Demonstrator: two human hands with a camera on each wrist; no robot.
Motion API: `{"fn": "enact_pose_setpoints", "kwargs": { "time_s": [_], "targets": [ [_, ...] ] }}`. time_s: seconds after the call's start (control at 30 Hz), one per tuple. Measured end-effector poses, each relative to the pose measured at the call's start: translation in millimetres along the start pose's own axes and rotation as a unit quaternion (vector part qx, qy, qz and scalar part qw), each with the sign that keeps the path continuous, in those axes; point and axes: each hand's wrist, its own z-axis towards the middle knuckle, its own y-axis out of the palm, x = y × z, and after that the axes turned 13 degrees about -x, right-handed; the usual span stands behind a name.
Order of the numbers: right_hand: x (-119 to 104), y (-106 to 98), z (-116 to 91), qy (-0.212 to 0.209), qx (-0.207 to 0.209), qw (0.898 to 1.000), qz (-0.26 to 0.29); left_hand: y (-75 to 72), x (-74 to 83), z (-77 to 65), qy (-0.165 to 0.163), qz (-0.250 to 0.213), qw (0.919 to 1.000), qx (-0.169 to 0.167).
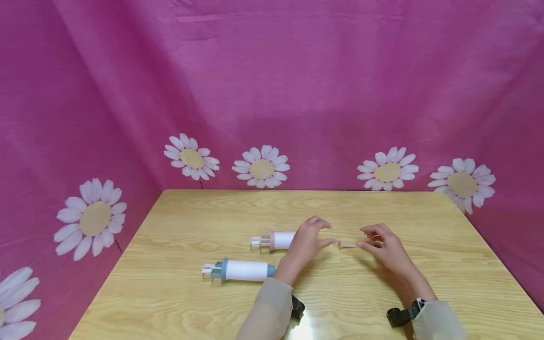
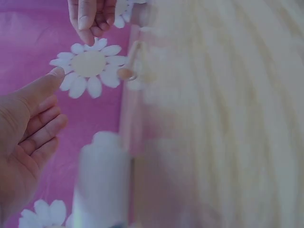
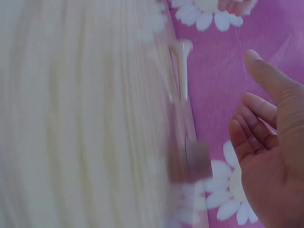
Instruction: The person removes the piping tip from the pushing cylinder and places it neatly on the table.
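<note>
Between the two hands on the table lies a slim pale rod [image 3: 182, 71] with a flared end; in the right wrist view it runs into a blurred pinkish block [image 3: 197, 164]. My left hand [image 1: 303, 241] hovers left of the rod [image 1: 348, 244], thumb and fingers apart, holding nothing. From the right, my right hand [image 1: 386, 248] reaches toward the rod's other end, its fingers loosely bent and nothing gripped in the right wrist view. Partly behind the left hand lies a white roll with a pinkish end [image 1: 282, 240]. Nearer is another white roll with blue ends [image 1: 246, 270].
White loops stick out from the left ends of both rolls. They lie on a wood-grain table [image 1: 204, 212]. A pink curtain [image 1: 297, 94] with daisy prints surrounds it at the back and sides. Each wrist carries a black strapped camera [image 1: 397, 317].
</note>
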Motion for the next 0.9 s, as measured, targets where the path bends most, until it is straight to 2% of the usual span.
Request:
{"fn": "enact_pose_setpoints", "kwargs": {
  "time_s": [0.2,0.4,0.53,0.73,0.9],
  "targets": [
    [-17.1,19.0,7.5,-0.036,-0.007,0.999,0.005,-20.2,-6.2,-9.7,-0.003,-0.019,0.9994,0.028],
    [-36.4,38.2,14.0,-0.04,-0.021,0.999,0.026,-40.6,-20.9,-26.7,-0.007,-0.074,0.9965,0.038],
    [-48.3,50.9,16.7,-0.041,-0.032,0.998,0.031,-54.6,-34.1,-41.8,-0.003,-0.089,0.995,0.045],
    [-66.0,70.3,21.2,-0.062,-0.051,0.996,0.039,-76.4,-55.0,-67.9,0.008,-0.084,0.9952,0.049],
    [-81.4,87.0,24.9,-0.09,-0.066,0.993,0.033,-94.1,-72.5,-94.1,-0.013,-0.077,0.9962,0.04]
  ]
}}
